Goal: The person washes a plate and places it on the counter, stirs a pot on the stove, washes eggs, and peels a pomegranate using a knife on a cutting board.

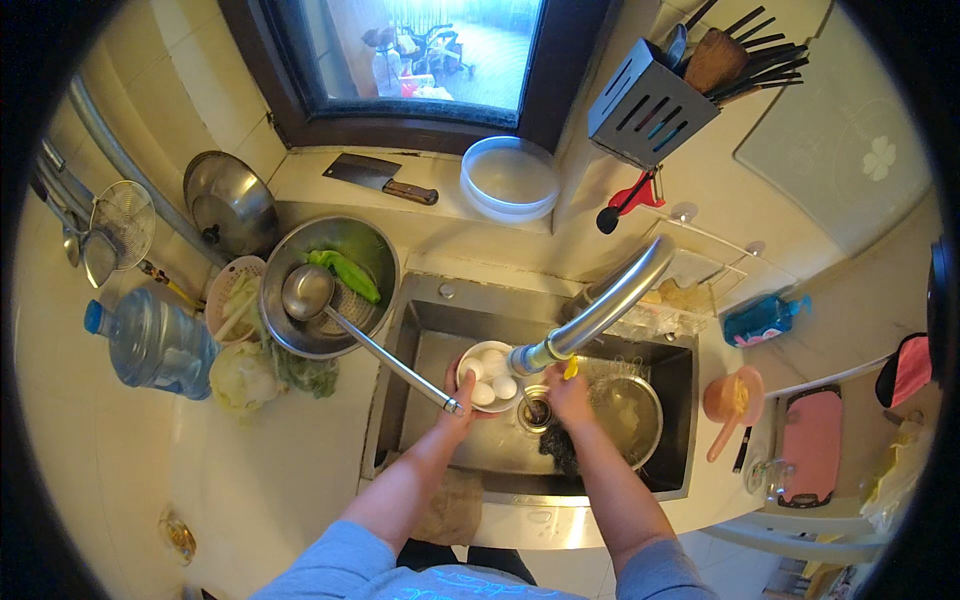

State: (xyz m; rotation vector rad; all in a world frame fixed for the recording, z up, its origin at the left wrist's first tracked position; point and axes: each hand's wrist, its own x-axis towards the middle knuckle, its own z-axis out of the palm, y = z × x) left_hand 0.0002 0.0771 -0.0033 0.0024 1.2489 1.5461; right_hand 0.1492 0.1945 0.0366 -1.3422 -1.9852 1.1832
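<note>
My left hand [461,394] grips a white bowl [464,363] from its near left side. Several white eggs [504,387] sit in the bowl, held over the stainless steel sink [450,450]. The tip of the metal faucet [536,356] hangs just above the bowl's right edge. My right hand [568,394], slightly blurred, is curled to the right of the drain [535,412]. A small yellow object [571,367] sticks out from its fingers; most of it is hidden. Right of this hand, a round metal basin [634,420] with water lies in the sink.
Left of the sink stands a steel bowl [375,240] with green peppers [349,276]; its ladle's [390,360] handle reaches over the sink. A cleaver [367,174] lies on the windowsill. A dark scrubber [556,448] is near my right wrist. A pink dipper [731,401] stands right.
</note>
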